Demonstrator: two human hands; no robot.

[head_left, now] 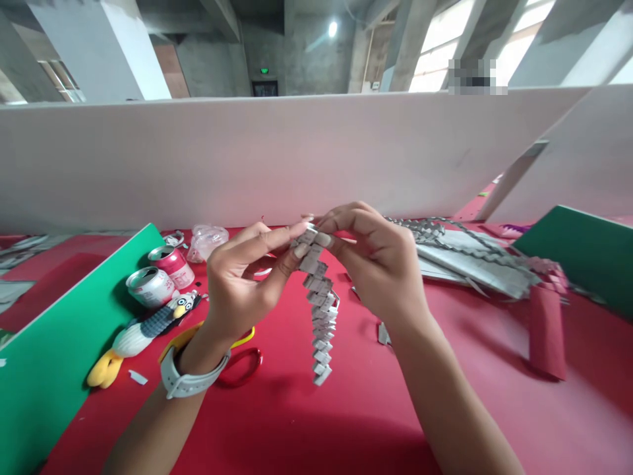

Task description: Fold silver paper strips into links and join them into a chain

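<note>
A zigzag chain of folded paper (324, 313), grey and printed like newspaper, hangs down over the red table from between my two hands. The thumb and forefinger of my left hand (252, 270) pinch its top end from the left. My right hand (378, 257) grips the same end from the right, thumb and fingers closed on the top folds. Both sets of fingertips nearly meet there and partly hide the uppermost links. The chain's lower end dangles free.
Left of my hands are a pink can (173, 267), a white-and-pink can (150, 288), a plush bird (143, 335), a plastic bag (206, 243) and red-handled scissors (247, 369). At right lie paper sheets (475, 260) and a red folded umbrella (546, 333). Green dividers (30, 376) flank the table.
</note>
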